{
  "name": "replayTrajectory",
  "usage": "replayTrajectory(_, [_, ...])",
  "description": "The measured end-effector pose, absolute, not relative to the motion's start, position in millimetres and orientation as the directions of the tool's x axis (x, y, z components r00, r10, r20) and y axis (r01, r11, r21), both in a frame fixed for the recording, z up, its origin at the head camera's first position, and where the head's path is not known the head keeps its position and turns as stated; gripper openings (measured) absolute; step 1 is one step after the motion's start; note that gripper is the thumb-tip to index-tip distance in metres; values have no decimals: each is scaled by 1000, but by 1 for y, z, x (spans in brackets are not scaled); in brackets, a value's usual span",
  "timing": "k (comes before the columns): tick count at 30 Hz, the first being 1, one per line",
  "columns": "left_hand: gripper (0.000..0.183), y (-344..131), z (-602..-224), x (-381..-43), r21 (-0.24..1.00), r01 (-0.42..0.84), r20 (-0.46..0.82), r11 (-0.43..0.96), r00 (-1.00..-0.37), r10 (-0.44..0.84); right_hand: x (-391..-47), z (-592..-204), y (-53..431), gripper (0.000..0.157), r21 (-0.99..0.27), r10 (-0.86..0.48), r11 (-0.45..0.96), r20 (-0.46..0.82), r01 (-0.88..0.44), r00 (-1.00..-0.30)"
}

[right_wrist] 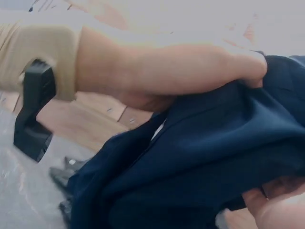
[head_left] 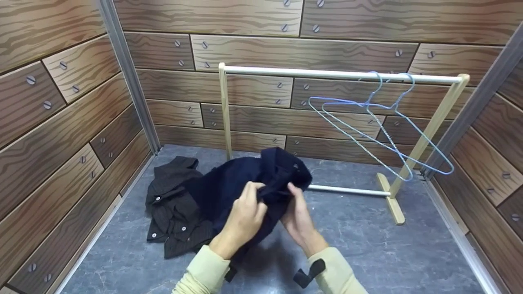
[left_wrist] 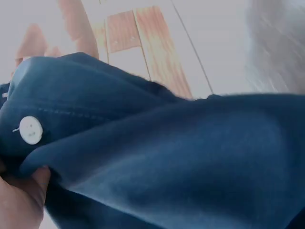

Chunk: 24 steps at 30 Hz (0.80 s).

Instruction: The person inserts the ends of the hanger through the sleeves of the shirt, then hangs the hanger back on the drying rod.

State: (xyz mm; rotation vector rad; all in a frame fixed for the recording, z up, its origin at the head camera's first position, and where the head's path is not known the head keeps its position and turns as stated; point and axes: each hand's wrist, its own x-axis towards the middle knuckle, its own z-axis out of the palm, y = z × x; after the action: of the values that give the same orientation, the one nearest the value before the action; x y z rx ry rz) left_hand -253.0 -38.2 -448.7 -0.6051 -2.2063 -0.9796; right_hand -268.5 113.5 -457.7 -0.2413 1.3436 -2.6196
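Note:
A navy shirt (head_left: 231, 179) is held up, bunched, in front of the person. My left hand (head_left: 245, 210) pinches its cloth between thumb and fingers. On the other side my right hand (head_left: 299, 216) grips the shirt, thumb on top, its other fingers mostly hidden by cloth. A white button on the navy shirt (left_wrist: 119, 143) shows in the left wrist view, close to the left thumb. Left of the hands, a dark pinstriped shirt (head_left: 175, 216) with white buttons lies crumpled on the grey surface, partly covered by the navy one.
Behind the hands stands a rack with wooden posts and a white top rail (head_left: 298, 72). Two blue hangers (head_left: 359, 103) hang near its right end. A lower white bar (head_left: 351, 190) runs close to the surface (head_left: 347, 241). Wood-patterned walls (head_left: 245, 49) enclose the space.

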Motion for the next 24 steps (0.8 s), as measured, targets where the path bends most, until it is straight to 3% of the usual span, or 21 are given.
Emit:
replayTrajectory(5, [32,-24,-442,-248,494,663,702,563,-686,192,-262,-447,129,33,-808,-171,-585,35,72,-985])
replayTrajectory(13, [29,-9,-436,-244,548,683,654,483,-710,263,-244,-434,155,32,-818,-33,-571,110,-72,-993])
replayTrajectory(24, [30,16,-431,-242,548,753,674,364,-655,341,-215,-423,183,21,-848,142,-481,176,-224,-974])
